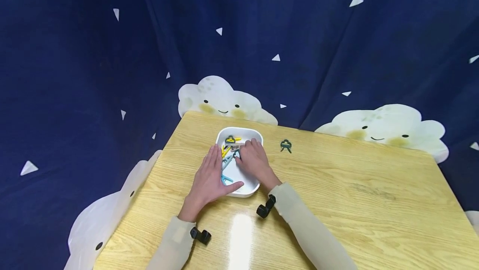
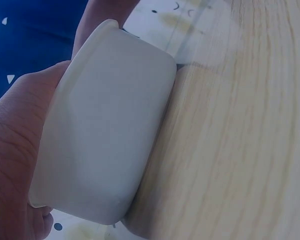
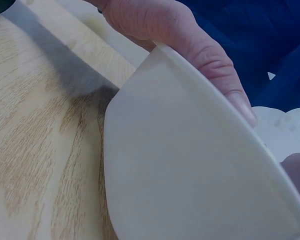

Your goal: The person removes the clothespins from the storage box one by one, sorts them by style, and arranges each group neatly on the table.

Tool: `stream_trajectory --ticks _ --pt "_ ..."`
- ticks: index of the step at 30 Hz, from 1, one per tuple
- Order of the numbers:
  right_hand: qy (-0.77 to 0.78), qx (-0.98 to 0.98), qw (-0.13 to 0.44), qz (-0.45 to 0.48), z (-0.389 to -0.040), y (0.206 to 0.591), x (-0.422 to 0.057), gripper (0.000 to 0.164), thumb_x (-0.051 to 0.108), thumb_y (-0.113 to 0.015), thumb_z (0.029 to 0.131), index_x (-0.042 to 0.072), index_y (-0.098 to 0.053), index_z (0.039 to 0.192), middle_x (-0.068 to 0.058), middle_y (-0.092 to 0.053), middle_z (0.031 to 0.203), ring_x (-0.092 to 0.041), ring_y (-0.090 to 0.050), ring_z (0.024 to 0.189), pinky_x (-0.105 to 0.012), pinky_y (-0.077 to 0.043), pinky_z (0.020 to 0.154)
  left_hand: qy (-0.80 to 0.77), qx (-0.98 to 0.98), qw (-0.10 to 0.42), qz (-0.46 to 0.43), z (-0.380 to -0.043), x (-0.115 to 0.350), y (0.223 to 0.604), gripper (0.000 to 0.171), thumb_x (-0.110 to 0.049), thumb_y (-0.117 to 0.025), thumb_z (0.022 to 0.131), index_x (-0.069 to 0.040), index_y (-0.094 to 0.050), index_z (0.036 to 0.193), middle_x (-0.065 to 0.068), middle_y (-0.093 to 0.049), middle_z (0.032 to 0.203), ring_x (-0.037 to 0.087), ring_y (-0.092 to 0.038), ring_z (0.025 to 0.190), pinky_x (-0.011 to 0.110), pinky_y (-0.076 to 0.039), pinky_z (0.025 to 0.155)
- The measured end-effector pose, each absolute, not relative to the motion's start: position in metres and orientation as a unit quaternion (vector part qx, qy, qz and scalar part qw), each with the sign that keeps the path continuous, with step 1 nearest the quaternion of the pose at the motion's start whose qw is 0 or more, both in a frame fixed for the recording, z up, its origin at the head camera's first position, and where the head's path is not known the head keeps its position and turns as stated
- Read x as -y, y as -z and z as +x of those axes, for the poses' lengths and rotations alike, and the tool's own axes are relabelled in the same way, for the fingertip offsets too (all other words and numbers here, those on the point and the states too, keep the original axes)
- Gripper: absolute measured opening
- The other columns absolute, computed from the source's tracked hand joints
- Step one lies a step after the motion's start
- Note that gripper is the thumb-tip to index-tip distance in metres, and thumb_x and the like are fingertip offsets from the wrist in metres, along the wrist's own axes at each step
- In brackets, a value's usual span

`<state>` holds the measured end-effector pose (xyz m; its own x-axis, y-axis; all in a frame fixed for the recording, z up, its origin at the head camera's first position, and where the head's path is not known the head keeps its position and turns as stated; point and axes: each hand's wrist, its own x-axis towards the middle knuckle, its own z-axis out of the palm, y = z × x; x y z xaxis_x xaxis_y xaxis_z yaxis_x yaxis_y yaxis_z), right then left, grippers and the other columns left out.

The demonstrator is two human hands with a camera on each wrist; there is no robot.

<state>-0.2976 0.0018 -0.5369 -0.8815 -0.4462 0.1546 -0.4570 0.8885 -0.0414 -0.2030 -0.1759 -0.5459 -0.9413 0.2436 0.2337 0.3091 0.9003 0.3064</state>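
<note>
A white basin (image 1: pixel 245 191) stands on the wooden table, holding several plastic clips in yellow, grey, blue and dark green. My left hand (image 1: pixel 209 178) rests over its left side, fingers straight, thumb spread across the near corner. In the left wrist view the left hand (image 2: pixel 15 135) lies along the rim above the white wall. My right hand (image 1: pixel 254 159) reaches into the basin with bent fingers, beside a grey clip (image 1: pixel 235 147) and a small dark clip (image 1: pixel 236 154); its fingertips are partly hidden, so any pinch is unclear. A yellow clip (image 1: pixel 225 151) and a light-blue clip (image 1: pixel 226 179) lie near the left hand.
A dark green clip (image 1: pixel 286 145) lies on the wooden table (image 1: pixel 355 203), right of the basin. Behind the table hangs a dark blue curtain (image 1: pixel 299 33) with white triangles and clouds. Black wrist cameras (image 1: pixel 201 235) sit on both sleeves.
</note>
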Motion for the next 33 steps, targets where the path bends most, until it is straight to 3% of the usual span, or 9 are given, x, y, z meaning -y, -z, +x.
stream_trajectory --ticks 5,11,15,19,24,28,33 --pt "-0.029 0.969 0.073 0.236 -0.2986 0.5368 -0.0013 0.032 0.035 -0.074 0.094 0.003 -0.072 0.089 -0.010 -0.063 0.090 -0.028 -0.051 0.091 -0.040 -0.046 0.083 0.170 0.971 0.094 -0.142 -0.2041 0.1764 0.5457 0.136 -0.087 -0.059 0.079 0.008 -0.012 0.163 0.024 -0.010 0.173 0.033 -0.008 0.162 0.042 -0.015 0.130" --pt "-0.042 0.969 0.045 0.241 -0.2980 0.5321 -0.0022 0.023 0.031 -0.075 0.088 0.011 -0.068 0.082 -0.007 -0.061 0.090 -0.027 -0.048 0.091 -0.040 -0.044 0.084 0.172 0.970 0.096 -0.140 -0.2060 0.1765 0.5460 0.136 -0.088 -0.059 0.079 0.008 -0.011 0.163 0.023 -0.009 0.173 0.033 -0.009 0.162 0.041 -0.013 0.131" --pt "-0.051 0.965 0.033 0.254 -0.2975 0.5295 -0.0035 0.018 0.031 -0.077 0.083 0.016 -0.067 0.079 -0.005 -0.060 0.090 -0.026 -0.046 0.091 -0.039 -0.042 0.084 0.173 0.971 0.089 -0.137 -0.2063 0.1765 0.5452 0.137 -0.089 -0.058 0.079 0.007 -0.009 0.164 0.022 -0.008 0.174 0.029 -0.002 0.162 0.040 -0.012 0.131" --pt "-0.060 0.961 0.026 0.269 -0.2978 0.5294 -0.0049 0.014 0.031 -0.078 0.080 0.020 -0.075 0.088 -0.004 -0.062 0.094 -0.026 -0.046 0.093 -0.040 -0.041 0.086 0.172 0.972 0.085 -0.137 -0.2061 0.1766 0.5449 0.137 -0.089 -0.057 0.079 0.006 -0.008 0.164 0.021 -0.005 0.174 0.029 0.000 0.162 0.040 -0.010 0.131" --pt "-0.059 0.964 0.035 0.257 -0.2983 0.5308 -0.0052 0.044 0.047 -0.076 0.081 0.012 -0.076 0.108 -0.005 -0.056 0.098 -0.025 -0.043 0.095 -0.039 -0.041 0.086 0.172 0.971 0.090 -0.140 -0.2061 0.1769 0.5457 0.136 -0.089 -0.055 0.080 0.007 -0.009 0.164 0.021 -0.006 0.174 0.031 -0.005 0.162 0.041 -0.012 0.131" --pt "-0.057 0.970 0.044 0.230 -0.2959 0.5308 -0.0039 0.062 0.065 -0.070 0.082 0.006 -0.070 0.100 -0.007 -0.049 0.094 -0.026 -0.040 0.093 -0.039 -0.040 0.087 0.178 0.970 0.086 -0.138 -0.2054 0.1768 0.5453 0.135 -0.089 -0.056 0.080 0.006 -0.008 0.164 0.021 -0.005 0.174 0.027 0.002 0.162 0.040 -0.011 0.131" --pt "-0.056 0.976 0.045 0.206 -0.2929 0.5333 -0.0019 0.067 0.071 -0.066 0.086 0.004 -0.068 0.091 -0.011 -0.052 0.097 -0.027 -0.040 0.096 -0.041 -0.040 0.093 0.178 0.970 0.087 -0.139 -0.2043 0.1760 0.5465 0.135 -0.088 -0.057 0.080 0.006 -0.010 0.164 0.022 -0.006 0.174 0.031 -0.004 0.162 0.042 -0.013 0.131"
